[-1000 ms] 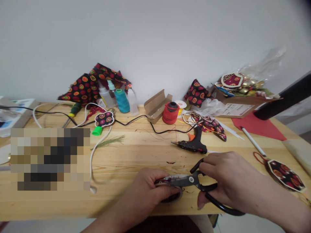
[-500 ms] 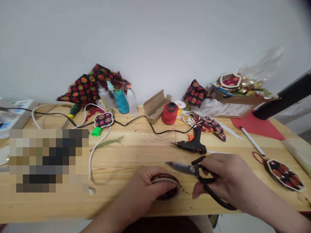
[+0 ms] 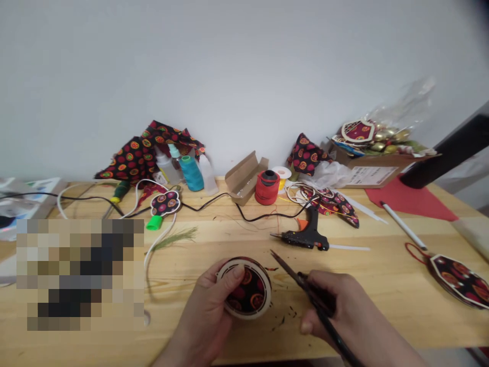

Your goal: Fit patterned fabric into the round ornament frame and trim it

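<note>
our left hand (image 3: 214, 305) grips the ornament (image 3: 250, 294), now turned face up; our right hand (image 3: 351, 307) holds scissors (image 3: 292, 270) drawn off to its right, cutting seemingly paused.

From my remote seat, I can read no words, numbers or brands. A white label (image 3: 370, 176) on the front of a cardboard box (image 3: 410, 163), at the desk's (image 3: 217, 239) right rear, bears print too small and blurred for me. A little label (image 3: 162, 178) low on a translucent bottle (image 3: 167, 168), rear left, is equally illegible.
</note>
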{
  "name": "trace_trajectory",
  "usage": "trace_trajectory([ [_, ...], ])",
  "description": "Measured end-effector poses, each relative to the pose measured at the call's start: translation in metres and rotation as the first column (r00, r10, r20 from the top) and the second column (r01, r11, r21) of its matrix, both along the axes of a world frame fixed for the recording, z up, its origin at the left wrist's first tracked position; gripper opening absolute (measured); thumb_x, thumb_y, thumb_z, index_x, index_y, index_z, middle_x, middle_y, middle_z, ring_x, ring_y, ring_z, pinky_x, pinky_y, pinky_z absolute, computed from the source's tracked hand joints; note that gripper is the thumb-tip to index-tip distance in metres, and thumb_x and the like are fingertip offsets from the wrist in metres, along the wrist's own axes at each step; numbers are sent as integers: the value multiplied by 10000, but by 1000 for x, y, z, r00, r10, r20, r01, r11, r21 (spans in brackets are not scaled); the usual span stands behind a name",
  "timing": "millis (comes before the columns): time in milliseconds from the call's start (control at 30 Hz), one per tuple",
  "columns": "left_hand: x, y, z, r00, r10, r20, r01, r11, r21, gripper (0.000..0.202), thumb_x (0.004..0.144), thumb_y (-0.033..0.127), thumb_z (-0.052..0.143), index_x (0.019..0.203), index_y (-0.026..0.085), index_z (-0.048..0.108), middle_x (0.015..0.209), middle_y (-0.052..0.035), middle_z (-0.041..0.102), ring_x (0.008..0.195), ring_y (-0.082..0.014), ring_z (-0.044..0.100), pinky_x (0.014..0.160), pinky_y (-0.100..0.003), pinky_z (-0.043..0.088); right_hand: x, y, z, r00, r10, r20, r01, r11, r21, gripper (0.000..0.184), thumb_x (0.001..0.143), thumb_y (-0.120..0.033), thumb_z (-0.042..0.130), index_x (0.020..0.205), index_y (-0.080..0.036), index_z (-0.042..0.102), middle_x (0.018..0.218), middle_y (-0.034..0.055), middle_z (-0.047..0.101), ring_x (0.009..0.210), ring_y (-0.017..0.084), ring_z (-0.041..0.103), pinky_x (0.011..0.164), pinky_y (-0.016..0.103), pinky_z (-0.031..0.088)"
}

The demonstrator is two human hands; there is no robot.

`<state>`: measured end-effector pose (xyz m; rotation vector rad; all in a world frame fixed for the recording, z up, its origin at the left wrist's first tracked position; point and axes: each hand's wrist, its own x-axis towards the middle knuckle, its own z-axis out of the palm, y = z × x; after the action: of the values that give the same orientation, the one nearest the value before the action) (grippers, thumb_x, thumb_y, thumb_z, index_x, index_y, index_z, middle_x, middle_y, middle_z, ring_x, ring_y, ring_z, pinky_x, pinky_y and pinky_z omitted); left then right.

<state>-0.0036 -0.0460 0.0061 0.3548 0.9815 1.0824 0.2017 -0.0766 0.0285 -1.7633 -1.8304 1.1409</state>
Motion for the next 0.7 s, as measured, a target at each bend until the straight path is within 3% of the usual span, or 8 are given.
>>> trace_trajectory([
  [100, 0, 1, 1, 1000, 2, 8, -2, 1000, 8, 170, 596, 217, 827, 716, 148, 729, 654, -29, 751, 590, -151, 663, 584, -244, 540, -8, -1, 2, 1000, 0, 16, 1, 1000, -11, 400, 632, -433, 707, 574, -193, 392, 526, -62, 345, 498, 84, 317, 428, 207, 230],
  [333, 2, 1, -1, 1000, 11, -27, -10, 999, 43, 213, 573, 231, 832, 734, 124, 740, 662, -51, 747, 595, -163, 664, 577, -241, 537, -14, 1, -6, 991, -27, 130, 9, 990, 138, 511, 602, -537, 731, 533, -191, 362, 502, -67, 369, 502, 85, 277, 438, 212, 214],
  [700, 3, 1, 1, 995, 23, -100, -17, 998, 60, 222, 531, 245, 847, 693, 135, 743, 637, -52, 749, 565, -162, 660, 545, -240, 544, -13, 4, -10, 987, -49, 155, 8, 967, 256, 457, 605, -462, 757, 471, -181, 422, 470, -54, 438, 457, 83, 342, 445, 210, 255],
])
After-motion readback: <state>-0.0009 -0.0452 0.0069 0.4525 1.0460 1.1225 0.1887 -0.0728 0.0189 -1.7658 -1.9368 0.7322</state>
